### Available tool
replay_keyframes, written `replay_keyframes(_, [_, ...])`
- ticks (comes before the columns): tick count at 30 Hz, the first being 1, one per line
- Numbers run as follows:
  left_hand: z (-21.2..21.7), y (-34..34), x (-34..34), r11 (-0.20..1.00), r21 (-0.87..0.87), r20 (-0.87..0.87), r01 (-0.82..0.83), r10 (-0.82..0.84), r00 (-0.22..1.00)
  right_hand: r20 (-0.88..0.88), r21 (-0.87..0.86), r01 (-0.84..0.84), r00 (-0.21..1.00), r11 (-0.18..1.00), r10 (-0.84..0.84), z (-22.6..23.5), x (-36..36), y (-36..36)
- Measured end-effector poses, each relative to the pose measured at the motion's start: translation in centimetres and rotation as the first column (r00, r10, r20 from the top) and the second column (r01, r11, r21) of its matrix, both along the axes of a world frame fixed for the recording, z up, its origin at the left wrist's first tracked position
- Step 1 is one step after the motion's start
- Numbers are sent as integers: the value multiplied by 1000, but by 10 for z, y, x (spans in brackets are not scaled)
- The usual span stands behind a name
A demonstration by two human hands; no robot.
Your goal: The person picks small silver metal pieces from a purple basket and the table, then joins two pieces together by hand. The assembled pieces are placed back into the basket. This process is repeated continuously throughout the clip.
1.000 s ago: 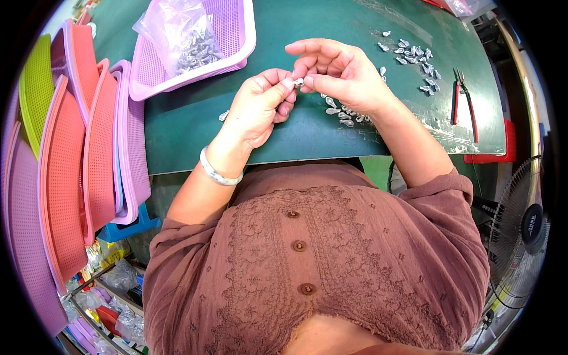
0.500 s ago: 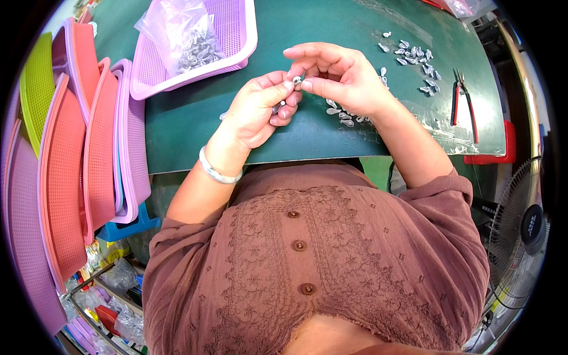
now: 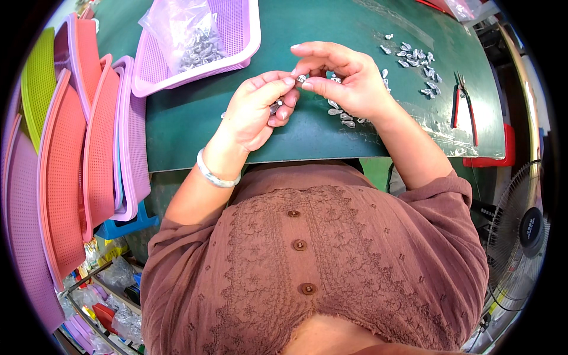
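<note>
Both hands (image 3: 307, 89) pinching small metal piece (image 3: 302, 78), probably, above green mat (image 3: 195, 124)

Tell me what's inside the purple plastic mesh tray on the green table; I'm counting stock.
The purple plastic mesh tray holds a clear plastic bag of small silvery metal pieces. The bag hides the tray floor beneath it, and no count is possible.

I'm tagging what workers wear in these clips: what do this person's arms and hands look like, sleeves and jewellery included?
Both hands are bare, no gloves. The left hand has a pale, smooth bangle at the wrist; the right hand shows no jewellery. The forearms are uncovered. The sleeves are loose, brownish-mauve crinkled fabric ending near the elbows, part of an embroidered, buttoned top.
</note>
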State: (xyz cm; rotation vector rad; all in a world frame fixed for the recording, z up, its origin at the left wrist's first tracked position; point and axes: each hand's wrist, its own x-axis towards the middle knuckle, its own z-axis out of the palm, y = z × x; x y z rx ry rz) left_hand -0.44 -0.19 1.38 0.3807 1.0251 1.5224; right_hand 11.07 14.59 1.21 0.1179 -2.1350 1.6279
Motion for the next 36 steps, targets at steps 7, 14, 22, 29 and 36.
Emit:
replay_keyframes(7, [4, -1, 7, 997, 8, -24, -71, 71, 997, -21, 9, 45, 999, 999, -45, -1, 0, 0])
replay_keyframes(14, [5, 0, 11, 995, 25, -1, -102, 102, 995, -105, 16, 118, 988, 993, -115, -2, -2, -4])
replay_keyframes(22, [6, 0, 15, 993, 40, 4, -109, 109, 994, -142, 46, 141, 981, 989, -133, 0, -1, -5])
replay_keyframes(29, [8, 1, 16, 993, 42, 5, -113, 113, 994, -183, 127, 174, 972, 976, -150, 3, 0, -6])
replay_keyframes(36, [9, 2, 18, 992, 59, 15, -115, 114, 993, -208, 197, 227, 960, 954, -186, 5, 0, -7])
